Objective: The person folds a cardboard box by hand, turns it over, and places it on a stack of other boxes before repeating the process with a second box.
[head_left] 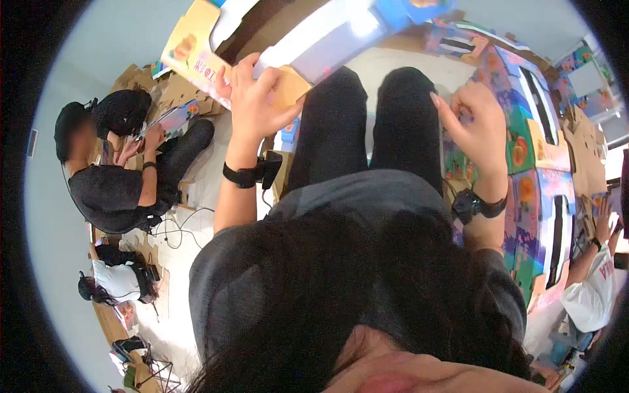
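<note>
My left hand [252,98] is closed around the edge of a printed cardboard box [327,42], with the thumb on a tan flap. The box is tilted above my knees, blurred in part, its top cut off by the frame. Yellow, white and blue panels show on it, and a yellow end flap spreads out to the left. Beyond my right knee, my right hand [475,124] is raised with its fingers loosely curled and the thumb apart. Nothing shows in it. Close beside that hand stands a stack of printed cartons [524,98] with black slots.
At the left, a seated person [111,190] in black handles a printed carton [177,116]. Cables [180,226] lie on the floor there. Farther down sits another person [121,278] in white. At the right edge, a person's arm [586,262] reaches past cardboard sheets [583,144].
</note>
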A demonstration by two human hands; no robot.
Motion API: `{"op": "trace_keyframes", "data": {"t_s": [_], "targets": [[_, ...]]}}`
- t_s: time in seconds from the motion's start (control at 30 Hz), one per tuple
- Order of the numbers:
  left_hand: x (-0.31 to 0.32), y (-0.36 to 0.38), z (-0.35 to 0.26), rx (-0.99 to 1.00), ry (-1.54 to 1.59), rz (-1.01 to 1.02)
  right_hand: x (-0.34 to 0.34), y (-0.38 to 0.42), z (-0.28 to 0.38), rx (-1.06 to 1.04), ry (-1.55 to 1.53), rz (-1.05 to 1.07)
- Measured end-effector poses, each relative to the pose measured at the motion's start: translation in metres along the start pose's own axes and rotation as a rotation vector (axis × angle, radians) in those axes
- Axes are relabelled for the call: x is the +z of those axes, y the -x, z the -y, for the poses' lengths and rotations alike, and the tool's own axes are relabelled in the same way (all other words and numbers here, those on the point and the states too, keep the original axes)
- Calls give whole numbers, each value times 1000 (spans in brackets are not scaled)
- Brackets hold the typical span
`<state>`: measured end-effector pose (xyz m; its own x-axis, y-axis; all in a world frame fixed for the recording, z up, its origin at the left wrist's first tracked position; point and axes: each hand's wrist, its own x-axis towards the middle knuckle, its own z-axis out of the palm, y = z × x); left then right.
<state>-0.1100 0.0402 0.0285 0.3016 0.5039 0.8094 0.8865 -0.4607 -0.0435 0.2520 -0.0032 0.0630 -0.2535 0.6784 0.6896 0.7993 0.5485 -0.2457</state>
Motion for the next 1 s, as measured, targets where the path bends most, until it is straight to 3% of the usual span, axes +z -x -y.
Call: {"op": "trace_keyframes", "data": {"t_s": [0.1,0.3,0.43,0.57,1.0], "targets": [[-7,-1,-19,50,70,43,-26,2,18,-156,-2,-137],[-19,-2,-45,165,189,184,-34,8,10,-235,-45,-323],[-9,2,-48,278,237,249,-7,6,0,-269,-37,-267],[-5,2,-49,334,226,232,31,6,-10,-249,159,-175],[-6,-16,-70,351,378,149,55,12,-18,-179,231,-317]]}}
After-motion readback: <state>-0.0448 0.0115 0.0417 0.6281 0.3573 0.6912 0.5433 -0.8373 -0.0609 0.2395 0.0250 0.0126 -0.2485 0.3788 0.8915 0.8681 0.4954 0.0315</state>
